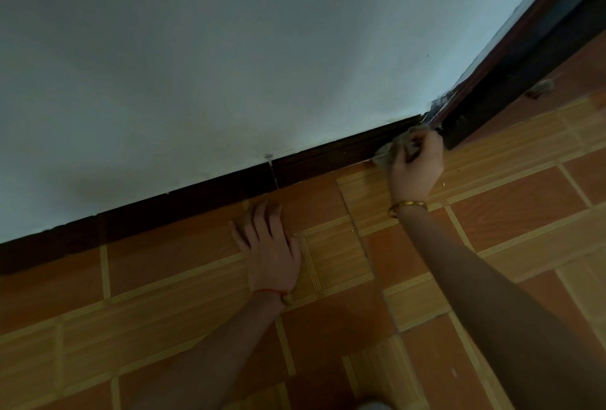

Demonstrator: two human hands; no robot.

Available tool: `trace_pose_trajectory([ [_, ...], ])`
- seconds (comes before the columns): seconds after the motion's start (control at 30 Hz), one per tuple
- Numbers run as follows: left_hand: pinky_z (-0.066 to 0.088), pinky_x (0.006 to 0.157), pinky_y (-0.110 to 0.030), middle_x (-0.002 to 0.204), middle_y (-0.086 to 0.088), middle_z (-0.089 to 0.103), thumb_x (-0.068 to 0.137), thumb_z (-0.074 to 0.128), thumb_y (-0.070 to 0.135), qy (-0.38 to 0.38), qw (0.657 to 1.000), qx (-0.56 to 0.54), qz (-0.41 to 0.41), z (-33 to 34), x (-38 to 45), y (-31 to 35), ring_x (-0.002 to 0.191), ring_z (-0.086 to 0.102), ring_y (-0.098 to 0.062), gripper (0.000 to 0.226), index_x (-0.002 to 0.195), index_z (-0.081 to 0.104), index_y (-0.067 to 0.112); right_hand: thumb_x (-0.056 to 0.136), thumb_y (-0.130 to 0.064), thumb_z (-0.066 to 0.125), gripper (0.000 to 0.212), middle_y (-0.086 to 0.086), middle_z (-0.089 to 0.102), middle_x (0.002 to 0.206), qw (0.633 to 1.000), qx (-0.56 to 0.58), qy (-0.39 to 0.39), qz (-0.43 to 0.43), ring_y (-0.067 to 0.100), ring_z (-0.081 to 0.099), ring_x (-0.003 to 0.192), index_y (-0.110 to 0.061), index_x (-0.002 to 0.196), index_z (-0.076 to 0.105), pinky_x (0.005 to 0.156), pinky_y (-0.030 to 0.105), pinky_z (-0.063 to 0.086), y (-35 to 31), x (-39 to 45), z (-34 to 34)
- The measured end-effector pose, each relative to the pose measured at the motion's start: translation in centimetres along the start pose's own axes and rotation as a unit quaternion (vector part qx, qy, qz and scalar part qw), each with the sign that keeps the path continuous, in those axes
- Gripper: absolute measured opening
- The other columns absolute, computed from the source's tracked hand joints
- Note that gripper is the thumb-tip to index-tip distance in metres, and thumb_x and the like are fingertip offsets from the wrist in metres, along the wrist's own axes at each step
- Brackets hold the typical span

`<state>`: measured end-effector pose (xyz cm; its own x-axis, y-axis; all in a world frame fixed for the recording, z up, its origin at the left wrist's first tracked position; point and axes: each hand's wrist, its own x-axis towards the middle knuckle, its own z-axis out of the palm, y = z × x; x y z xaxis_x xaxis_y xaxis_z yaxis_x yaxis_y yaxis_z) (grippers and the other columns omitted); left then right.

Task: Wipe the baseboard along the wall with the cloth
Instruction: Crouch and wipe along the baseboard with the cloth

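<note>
Nearest, the left hand is resting flat, fingers spread, on the tiled floor. Farther on, the right hand is gripping the cloth against the dark baseboard, beside the door frame.

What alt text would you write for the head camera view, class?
A person's right hand presses a crumpled grey cloth against the dark brown wooden baseboard beside a dark door frame. The left hand rests flat on the orange tiled floor.

No text, label, brand, number or sign can be read anywhere here.
</note>
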<state>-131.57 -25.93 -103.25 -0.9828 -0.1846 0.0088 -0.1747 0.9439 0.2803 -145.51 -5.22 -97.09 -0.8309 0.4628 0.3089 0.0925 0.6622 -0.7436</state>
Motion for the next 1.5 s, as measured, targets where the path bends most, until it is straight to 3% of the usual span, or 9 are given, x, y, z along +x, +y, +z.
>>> trace_pose_trajectory([
  [0.1,0.014,0.116,-0.067,0.146,-0.014,0.042,0.091,0.036,0.029,-0.004,1.0,0.006,-0.002,0.0,0.0,0.1,0.14,0.034,-0.036,0.053,0.141,0.045,0.012,0.082,0.004,0.061,0.018,0.011,0.058,0.104,0.999,-0.013,-0.024,-0.017,0.009,0.05,0.093,-0.002,0.098,0.056,0.079,-0.004,0.034,1.0,0.3,0.1],
  [0.27,0.014,0.116,-0.068,0.145,-0.015,0.043,0.09,0.039,0.028,0.001,1.0,0.011,-0.002,0.0,0.0,0.1,0.138,0.036,-0.037,0.053,0.139,0.046,0.011,0.079,0.005,0.065,0.024,0.009,0.056,0.108,0.994,-0.024,-0.087,-0.054,0.011,0.048,0.101,-0.005,0.098,0.055,0.091,0.023,0.041,0.5,-2.8,1.7],
  [0.43,0.015,0.115,-0.068,0.144,-0.016,0.044,0.09,0.04,0.027,0.007,1.0,0.012,0.001,-0.1,0.0,0.2,0.137,0.037,-0.037,0.052,0.138,0.048,0.011,0.078,0.007,0.064,0.023,0.008,0.057,0.104,0.998,-0.013,-0.049,-0.03,0.011,0.05,0.095,-0.006,0.094,0.056,0.086,0.019,0.045,0.5,-1.1,0.5],
  [0.57,0.017,0.114,-0.068,0.143,-0.016,0.044,0.09,0.04,0.028,0.011,1.0,0.018,0.001,0.0,0.0,0.1,0.136,0.037,-0.037,0.051,0.137,0.048,0.011,0.08,0.005,0.065,0.02,0.005,0.056,0.103,0.999,0.029,-0.006,-0.01,0.004,0.048,0.092,-0.005,0.095,0.056,0.083,-0.004,0.033,-2.2,-0.5,-0.5],
  [0.67,0.016,0.115,-0.068,0.143,-0.016,0.045,0.089,0.039,0.029,0.015,1.0,0.017,0.002,0.0,-0.1,0.1,0.136,0.038,-0.038,0.052,0.137,0.049,0.011,0.083,-0.002,0.067,0.017,-0.001,0.056,0.103,0.994,0.061,-0.077,-0.044,-0.004,0.047,0.087,-0.008,0.095,0.057,0.08,-0.002,0.037,-4.7,-3.5,-0.1],
  [0.83,0.018,0.115,-0.067,0.141,-0.017,0.046,0.09,0.037,0.033,0.014,1.0,0.023,0.006,-0.1,0.0,-0.1,0.134,0.038,-0.039,0.053,0.137,0.049,0.011,0.081,-0.001,0.066,0.015,0.003,0.056,0.099,0.969,0.122,-0.138,-0.161,0.013,0.056,0.093,-0.007,0.091,0.057,0.077,0.021,0.051,-6.7,-7.4,1.2],
  [1.07,0.017,0.116,-0.066,0.142,-0.015,0.046,0.091,0.037,0.031,0.025,1.0,0.007,0.01,0.1,0.0,-0.2,0.134,0.037,-0.037,0.052,0.138,0.048,0.012,0.082,-0.002,0.069,0.016,0.008,0.061,0.098,0.995,0.059,-0.041,-0.063,0.008,0.053,0.087,-0.005,0.093,0.058,0.08,-0.001,0.037,-1.6,-1.2,-0.6],
  [1.2,0.016,0.116,-0.066,0.143,-0.014,0.044,0.092,0.036,0.032,0.021,1.0,0.012,0.009,0.0,0.0,-0.1,0.135,0.037,-0.036,0.052,0.139,0.047,0.012,0.081,0.002,0.068,0.017,0.011,0.06,0.096,0.996,0.043,-0.028,-0.072,0.01,0.051,0.089,-0.002,0.093,0.057,0.08,-0.001,0.035,-0.7,-0.6,-0.6],
  [1.5,0.017,0.116,-0.066,0.141,-0.014,0.047,0.092,0.035,0.03,0.032,0.999,-0.002,0.013,0.2,0.1,-0.2,0.133,0.041,-0.038,0.05,0.136,0.05,0.011,0.076,0.008,0.067,0.024,0.006,0.056,0.099,0.958,0.047,-0.208,-0.194,0.017,0.053,0.093,-0.007,0.091,0.056,0.076,0.021,0.046,-1.8,-6.1,2.2],
])
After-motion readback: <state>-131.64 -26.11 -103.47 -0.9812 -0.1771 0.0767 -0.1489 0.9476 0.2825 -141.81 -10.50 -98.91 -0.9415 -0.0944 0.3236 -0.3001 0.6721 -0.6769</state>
